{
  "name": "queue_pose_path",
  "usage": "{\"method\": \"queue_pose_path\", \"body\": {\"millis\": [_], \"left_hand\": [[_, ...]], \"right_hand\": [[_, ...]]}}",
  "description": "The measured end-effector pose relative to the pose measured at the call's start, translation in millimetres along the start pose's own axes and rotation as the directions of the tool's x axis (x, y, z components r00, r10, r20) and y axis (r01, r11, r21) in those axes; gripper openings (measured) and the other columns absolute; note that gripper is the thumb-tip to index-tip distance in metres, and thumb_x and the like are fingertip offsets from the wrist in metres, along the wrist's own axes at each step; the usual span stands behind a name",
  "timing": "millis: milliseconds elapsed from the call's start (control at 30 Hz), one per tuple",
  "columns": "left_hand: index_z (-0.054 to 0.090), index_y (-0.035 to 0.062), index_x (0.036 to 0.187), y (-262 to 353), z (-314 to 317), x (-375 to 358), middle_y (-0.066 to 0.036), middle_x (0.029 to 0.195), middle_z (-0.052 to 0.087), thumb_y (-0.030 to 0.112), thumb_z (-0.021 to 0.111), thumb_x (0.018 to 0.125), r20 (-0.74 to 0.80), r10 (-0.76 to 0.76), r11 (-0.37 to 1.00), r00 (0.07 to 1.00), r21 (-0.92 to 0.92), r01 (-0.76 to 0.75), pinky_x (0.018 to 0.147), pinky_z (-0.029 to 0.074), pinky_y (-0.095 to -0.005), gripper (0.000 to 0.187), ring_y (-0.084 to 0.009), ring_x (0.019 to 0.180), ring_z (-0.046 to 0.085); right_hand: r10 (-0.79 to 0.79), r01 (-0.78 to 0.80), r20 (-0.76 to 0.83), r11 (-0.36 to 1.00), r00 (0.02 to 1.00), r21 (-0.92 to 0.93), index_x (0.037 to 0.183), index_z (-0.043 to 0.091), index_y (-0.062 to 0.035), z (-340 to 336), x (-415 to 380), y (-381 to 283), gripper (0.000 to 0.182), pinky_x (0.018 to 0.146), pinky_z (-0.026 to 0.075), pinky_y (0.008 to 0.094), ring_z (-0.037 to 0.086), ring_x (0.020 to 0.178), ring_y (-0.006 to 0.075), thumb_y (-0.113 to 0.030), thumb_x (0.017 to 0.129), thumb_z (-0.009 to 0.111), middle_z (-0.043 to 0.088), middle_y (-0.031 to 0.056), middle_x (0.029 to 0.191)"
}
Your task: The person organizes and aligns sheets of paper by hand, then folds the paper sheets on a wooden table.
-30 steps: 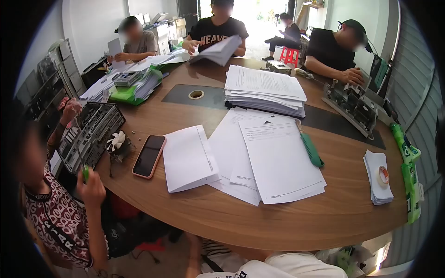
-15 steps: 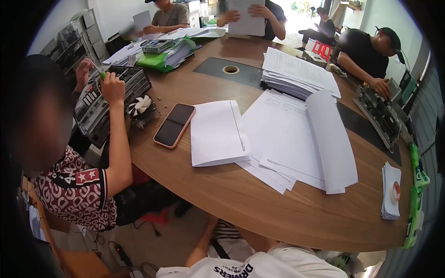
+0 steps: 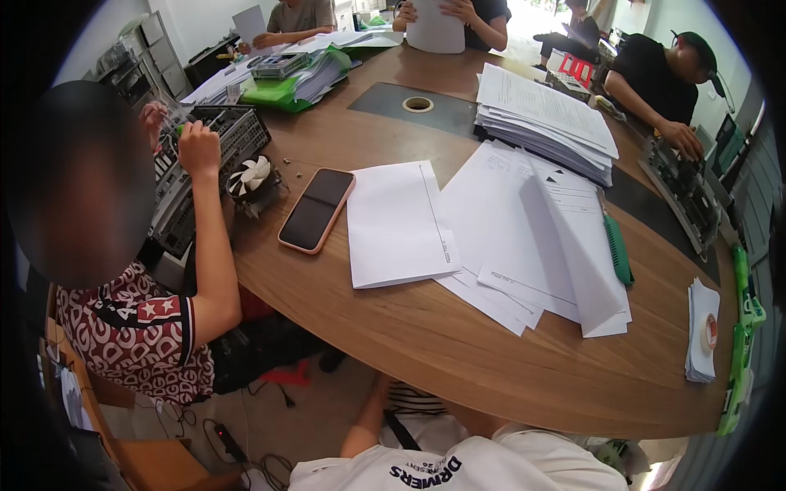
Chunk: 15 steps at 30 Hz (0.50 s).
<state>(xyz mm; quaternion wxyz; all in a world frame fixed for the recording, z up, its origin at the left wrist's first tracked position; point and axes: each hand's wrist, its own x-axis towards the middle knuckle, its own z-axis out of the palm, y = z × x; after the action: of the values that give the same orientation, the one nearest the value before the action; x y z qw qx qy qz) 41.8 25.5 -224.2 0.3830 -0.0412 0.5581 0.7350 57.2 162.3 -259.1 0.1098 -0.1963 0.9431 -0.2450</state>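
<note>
Neither of my hands shows. My left forearm (image 3: pixel 366 421) runs under the front edge of the wooden table (image 3: pixel 393 344), and that edge hides the hand. My right hand is also out of sight, near my lap. Nearest to me on the table lie a folded white sheet (image 3: pixel 401 233) and several loose papers (image 3: pixel 524 245). One page (image 3: pixel 585 270) among them is partly lifted and curled. A green object with a ridged edge (image 3: pixel 619 250) sticks out from beneath it. A phone in a pink case (image 3: pixel 317 210) rests left of the folded sheet.
A co-worker at left works on a metal computer case (image 3: pixel 221 155) beside a cooling fan (image 3: pixel 252 177). A thick paper stack (image 3: pixel 544 119) stands behind the loose sheets. Slips with a tape roll (image 3: pixel 711 331) lie at right. Another person handles a metal device (image 3: pixel 684 196).
The curled page has dropped flatter and uncovered the green object. My view has shifted slightly, so the table's things appear a little to the right. The person at the back has lowered their papers.
</note>
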Motion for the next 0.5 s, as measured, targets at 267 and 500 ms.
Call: {"method": "queue_pose_path", "body": {"millis": [267,500], "left_hand": [[0.037,0.0069,0.131,2.4,-0.7,-3.5,-0.015,0.128,0.044,0.026,0.055,0.081,-0.03,0.061,0.908,0.998,0.418,-0.043,0.081,0.042,-0.0355,0.056,-0.0267,0.098,0.051],[0.038,0.0066,0.13,9.4,-3.7,-8.7,-0.016,0.127,0.045,0.023,0.055,0.081,-0.001,0.102,0.717,0.995,0.693,-0.073,0.079,0.044,-0.0335,0.054,-0.0263,0.095,0.053]], "right_hand": [[0.026,-0.025,-0.012,0.999,1.0,0.043,0.104,0.061,-0.005,-2.4,0.8,4.4,0.03,0.091,0.039,0.0366,0.048,0.108,0.0237,-0.023,0.082,0.052,0.054,0.0114,0.114],[0.122,-0.108,-0.052,0.97,0.991,0.219,0.105,0.06,-0.0046,-11.7,-5.1,7.6,0.03,0.093,0.038,0.0366,0.047,0.11,0.0234,-0.023,0.083,0.052,0.053,0.0112,0.115]]}}
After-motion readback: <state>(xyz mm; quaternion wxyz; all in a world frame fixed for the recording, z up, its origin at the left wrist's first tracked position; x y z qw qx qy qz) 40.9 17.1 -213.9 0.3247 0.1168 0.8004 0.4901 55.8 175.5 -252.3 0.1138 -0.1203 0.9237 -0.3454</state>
